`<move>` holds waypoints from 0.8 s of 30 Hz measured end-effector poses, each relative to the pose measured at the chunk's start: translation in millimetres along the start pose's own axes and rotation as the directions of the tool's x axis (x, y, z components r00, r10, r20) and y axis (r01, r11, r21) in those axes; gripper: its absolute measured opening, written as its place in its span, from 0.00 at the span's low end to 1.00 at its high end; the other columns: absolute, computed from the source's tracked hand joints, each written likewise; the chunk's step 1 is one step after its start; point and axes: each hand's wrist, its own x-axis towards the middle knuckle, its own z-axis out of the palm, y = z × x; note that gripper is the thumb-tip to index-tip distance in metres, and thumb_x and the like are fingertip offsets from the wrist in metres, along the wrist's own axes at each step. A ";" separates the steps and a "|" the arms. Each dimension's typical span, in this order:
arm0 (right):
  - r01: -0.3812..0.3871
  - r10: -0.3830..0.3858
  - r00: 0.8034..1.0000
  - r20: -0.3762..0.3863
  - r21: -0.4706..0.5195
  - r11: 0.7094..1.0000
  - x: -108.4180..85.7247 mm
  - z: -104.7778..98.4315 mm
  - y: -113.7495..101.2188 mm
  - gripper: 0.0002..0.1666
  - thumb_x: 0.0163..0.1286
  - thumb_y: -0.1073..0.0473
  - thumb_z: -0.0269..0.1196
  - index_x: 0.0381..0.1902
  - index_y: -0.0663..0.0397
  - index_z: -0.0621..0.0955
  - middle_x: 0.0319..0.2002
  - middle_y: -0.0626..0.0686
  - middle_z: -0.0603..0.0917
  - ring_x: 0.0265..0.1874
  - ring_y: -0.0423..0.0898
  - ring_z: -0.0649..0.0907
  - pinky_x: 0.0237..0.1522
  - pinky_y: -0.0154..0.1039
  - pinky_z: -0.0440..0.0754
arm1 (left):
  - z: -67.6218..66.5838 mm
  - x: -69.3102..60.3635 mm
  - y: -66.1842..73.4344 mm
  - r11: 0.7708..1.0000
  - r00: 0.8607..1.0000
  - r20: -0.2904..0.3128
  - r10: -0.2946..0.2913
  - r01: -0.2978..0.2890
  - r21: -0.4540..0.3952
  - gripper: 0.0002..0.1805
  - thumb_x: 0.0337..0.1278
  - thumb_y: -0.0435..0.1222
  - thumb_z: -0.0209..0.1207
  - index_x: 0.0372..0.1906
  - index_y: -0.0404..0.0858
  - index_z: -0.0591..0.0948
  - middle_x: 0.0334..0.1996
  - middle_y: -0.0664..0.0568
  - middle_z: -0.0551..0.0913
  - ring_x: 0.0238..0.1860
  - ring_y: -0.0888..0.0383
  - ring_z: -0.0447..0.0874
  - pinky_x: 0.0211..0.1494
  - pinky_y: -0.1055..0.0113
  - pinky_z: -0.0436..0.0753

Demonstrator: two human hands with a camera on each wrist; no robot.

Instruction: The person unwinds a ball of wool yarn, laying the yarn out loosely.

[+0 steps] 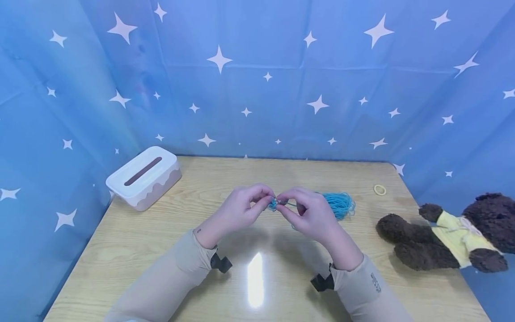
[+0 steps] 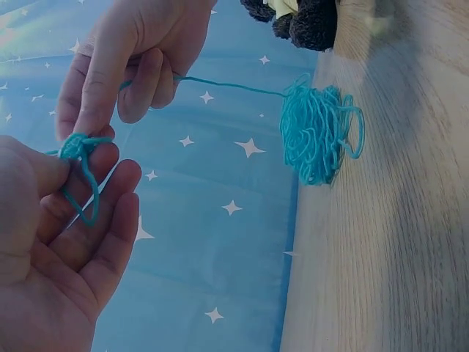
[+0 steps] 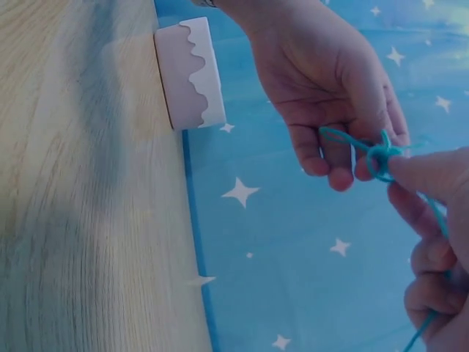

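Note:
Between thumb and fingertips my left hand (image 1: 241,209) pinches a small looped knot of turquoise yarn (image 2: 76,147), above the table's middle. A loose loop hangs from this piece over the left fingers in the left wrist view. My right hand (image 1: 311,213) meets it from the other side, its thumb and index finger pinching the yarn at the knot (image 3: 382,157). A strand (image 2: 231,84) passes through the right hand's curled fingers and leads back to a turquoise yarn skein (image 1: 339,205) on the table, partly hidden behind that hand in the head view.
A white and pinkish tissue box (image 1: 146,179) stands at the table's back left. At the back right lies a pale yellow ring (image 1: 380,190). A dark brown plush bear (image 1: 418,241) in a yellow top lies along the right edge. Behind hangs a blue star-patterned curtain (image 1: 257,94).

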 end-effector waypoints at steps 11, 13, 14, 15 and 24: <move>0.026 -0.025 1.000 0.009 -0.052 0.998 -2.1 2.8 2.6 0.07 0.69 0.63 0.77 0.42 0.47 0.91 0.38 0.45 0.90 0.19 0.30 0.64 0.23 0.23 0.63 | 0.4 0.1 -0.5 0.999 1.000 0.015 -0.008 0.008 -0.033 0.09 0.82 0.33 0.59 0.56 0.36 0.85 0.46 0.48 0.95 0.47 0.56 0.97 0.39 0.71 0.86; 0.028 -0.027 1.000 0.003 -0.057 0.998 -0.8 2.2 3.3 0.08 0.68 0.65 0.76 0.41 0.46 0.91 0.37 0.45 0.90 0.19 0.31 0.65 0.23 0.24 0.64 | -1.3 0.6 -1.2 0.998 1.000 0.009 0.013 -0.012 -0.061 0.12 0.81 0.33 0.60 0.60 0.36 0.84 0.52 0.47 0.94 0.49 0.55 0.96 0.43 0.68 0.90; 0.030 -0.030 1.000 -0.002 -0.062 0.998 -0.2 1.9 3.5 0.09 0.67 0.66 0.76 0.41 0.46 0.91 0.37 0.44 0.89 0.20 0.31 0.66 0.23 0.24 0.64 | -2.1 1.0 -1.5 0.997 0.999 0.005 0.037 -0.037 -0.065 0.13 0.79 0.33 0.62 0.61 0.36 0.84 0.54 0.47 0.93 0.51 0.55 0.95 0.46 0.67 0.91; 0.035 -0.035 0.999 -0.005 -0.068 0.997 0.3 1.7 3.6 0.10 0.65 0.67 0.76 0.41 0.46 0.90 0.36 0.44 0.89 0.20 0.31 0.66 0.24 0.24 0.65 | -2.9 1.6 -1.9 0.996 0.998 0.001 0.068 -0.067 -0.062 0.14 0.77 0.33 0.64 0.62 0.36 0.84 0.55 0.47 0.93 0.53 0.55 0.94 0.50 0.64 0.92; 0.056 -0.056 0.998 0.000 -0.072 0.996 -2.8 1.1 3.4 0.13 0.62 0.67 0.76 0.39 0.43 0.90 0.35 0.42 0.88 0.21 0.32 0.68 0.25 0.24 0.66 | -1.7 2.1 -5.6 0.969 0.973 0.011 0.229 -0.229 0.096 0.04 0.69 0.31 0.71 0.45 0.39 0.90 0.42 0.52 0.94 0.45 0.60 0.92 0.54 0.70 0.90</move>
